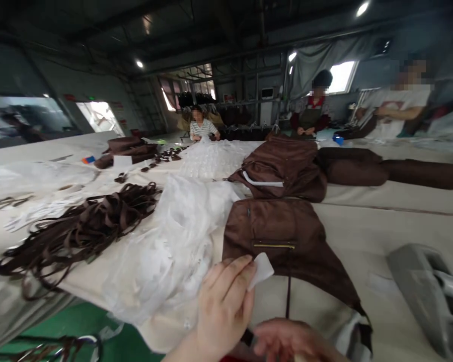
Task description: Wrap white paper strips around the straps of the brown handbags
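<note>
**Left hand pinches a white tag over the brown bag**

The left hand [224, 301] closes its grip on a small white tag [262, 270], fingers pressed together, just above the near edge of the brown bag [283, 241] on the surface [381, 221]. The right hand [287, 339] sits low at the near edge; I cannot tell its grip. Brown straps [79, 231] lie left.

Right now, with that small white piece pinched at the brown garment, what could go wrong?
The small white piece sits only at the left hand's fingertips, so it might slip onto the brown garment or the table. The garment's lower end hangs over the table edge by the right hand and could slide off. The heap of clear plastic bags and the tangle of brown straps lie close and might snag or drag along.
</note>
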The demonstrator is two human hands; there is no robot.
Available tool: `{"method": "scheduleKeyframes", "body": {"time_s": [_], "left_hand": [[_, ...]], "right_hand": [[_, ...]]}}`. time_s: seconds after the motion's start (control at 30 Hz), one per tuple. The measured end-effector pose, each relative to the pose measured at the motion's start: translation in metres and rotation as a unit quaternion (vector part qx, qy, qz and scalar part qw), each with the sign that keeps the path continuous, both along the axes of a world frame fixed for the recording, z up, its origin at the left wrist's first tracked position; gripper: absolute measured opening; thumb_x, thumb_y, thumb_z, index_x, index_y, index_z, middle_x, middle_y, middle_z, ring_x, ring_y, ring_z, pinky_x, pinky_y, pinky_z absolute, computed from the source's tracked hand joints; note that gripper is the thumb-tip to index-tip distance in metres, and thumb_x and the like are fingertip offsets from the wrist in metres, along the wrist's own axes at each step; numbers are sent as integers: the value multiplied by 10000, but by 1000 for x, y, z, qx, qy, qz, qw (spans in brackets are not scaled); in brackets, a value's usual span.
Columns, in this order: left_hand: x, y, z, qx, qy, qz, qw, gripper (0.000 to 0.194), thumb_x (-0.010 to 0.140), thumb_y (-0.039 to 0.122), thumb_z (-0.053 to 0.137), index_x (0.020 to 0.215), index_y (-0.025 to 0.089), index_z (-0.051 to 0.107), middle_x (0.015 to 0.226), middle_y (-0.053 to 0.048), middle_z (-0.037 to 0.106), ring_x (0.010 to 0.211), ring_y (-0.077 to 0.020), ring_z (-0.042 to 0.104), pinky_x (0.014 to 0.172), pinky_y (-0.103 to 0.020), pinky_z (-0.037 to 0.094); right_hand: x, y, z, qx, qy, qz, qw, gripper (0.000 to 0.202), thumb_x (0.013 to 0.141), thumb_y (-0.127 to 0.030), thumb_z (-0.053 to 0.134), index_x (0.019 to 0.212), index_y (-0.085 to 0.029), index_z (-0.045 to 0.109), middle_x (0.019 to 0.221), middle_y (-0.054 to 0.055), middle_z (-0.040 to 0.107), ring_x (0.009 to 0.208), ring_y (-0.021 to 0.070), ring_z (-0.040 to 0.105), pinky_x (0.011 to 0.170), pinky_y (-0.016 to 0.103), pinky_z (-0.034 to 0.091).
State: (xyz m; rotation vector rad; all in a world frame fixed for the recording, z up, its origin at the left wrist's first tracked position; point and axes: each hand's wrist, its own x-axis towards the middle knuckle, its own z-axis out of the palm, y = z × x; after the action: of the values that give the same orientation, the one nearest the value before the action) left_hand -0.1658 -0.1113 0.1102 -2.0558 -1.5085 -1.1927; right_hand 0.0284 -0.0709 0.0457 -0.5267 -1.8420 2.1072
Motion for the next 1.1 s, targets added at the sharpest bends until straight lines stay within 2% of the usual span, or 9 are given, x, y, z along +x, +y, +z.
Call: {"method": "scheduleKeyframes", "body": {"time_s": [0.07, 0.13, 0.3, 0.37, 0.43, 0.53, 0.77, 0.93, 1.1], "left_hand": [[13, 6, -8, -21, -4, -26, 999, 373, 777, 62, 530, 1111, 214, 597, 1090, -63, 651, 968, -202, 595, 856, -353, 487], [20, 10, -9, -68, -43, -53, 995, 299, 759, 64, 529, 1001, 216, 614, 1067, -57, 650, 953, -202, 596, 865, -365, 481], [24, 12, 12, -248, -202, -172, 932, 172, 694, 73, 534, 789, 209, 579, 1003, -58, 639, 915, -205, 597, 814, -340, 486], [25, 13, 20, -308, -259, -240, 883, 160, 722, 90, 529, 815, 201, 599, 929, -55, 644, 849, -185, 602, 760, -301, 487], [26, 17, 22, -353, -313, -275, 838, 111, 776, 141, 531, 831, 179, 619, 851, -52, 636, 773, -160, 589, 702, -262, 473], [27, 27, 14, -355, -414, -241, 802, 137, 819, 255, 565, 741, 150, 604, 719, -22, 577, 657, -114, 522, 608, -212, 424], [27, 51, -22, -340, -632, -183, 672, 283, 737, 398, 685, 720, 144, 561, 626, 30, 541, 551, -64, 464, 547, -177, 383], [13, 55, -34, -327, -685, -141, 635, 328, 680, 420, 733, 757, 147, 569, 603, 47, 531, 496, -47, 438, 493, -162, 352], [7, 57, -29, -305, -715, -138, 613, 357, 658, 420, 753, 709, 143, 534, 546, 64, 488, 430, -25, 391, 416, -142, 291]], "right_hand": [[-7, -2, 4, 19, 12, -26, 999, 657, 683, -710, 535, 1074, -185, 598, 945, 101, 655, 765, 210, 611, 653, 310, 486], [-3, -2, 5, 93, -48, -153, 983, 444, 742, -594, 574, 915, -186, 597, 801, 48, 620, 690, 162, 563, 616, 261, 451], [20, 3, 7, 294, -141, -436, 839, 257, 724, -409, 663, 851, -229, 531, 663, -21, 475, 589, 142, 454, 559, 251, 405], [20, 5, 8, 315, -127, -415, 844, 353, 722, -382, 664, 1015, -228, 542, 698, -14, 497, 608, 149, 468, 573, 256, 413], [16, 5, 9, 281, -120, -325, 895, 240, 795, -387, 586, 957, -210, 582, 669, -14, 504, 589, 135, 457, 549, 238, 391], [7, 2, 9, 196, -118, -225, 947, 316, 883, -415, 464, 689, -178, 544, 572, -33, 428, 541, 101, 374, 491, 216, 304], [3, 6, 6, 80, -114, -184, 973, 377, 869, -512, 457, 687, -185, 500, 530, -54, 397, 455, 84, 359, 428, 211, 252], [22, 56, -16, 249, -313, -277, 873, 413, 876, -513, 399, 667, -192, 554, 622, 30, 599, 497, 144, 516, 500, 261, 337], [19, 86, -41, 300, -491, -248, 780, 439, 829, -527, 462, 562, -194, 566, 589, 77, 609, 565, 192, 579, 534, 284, 350]]}}
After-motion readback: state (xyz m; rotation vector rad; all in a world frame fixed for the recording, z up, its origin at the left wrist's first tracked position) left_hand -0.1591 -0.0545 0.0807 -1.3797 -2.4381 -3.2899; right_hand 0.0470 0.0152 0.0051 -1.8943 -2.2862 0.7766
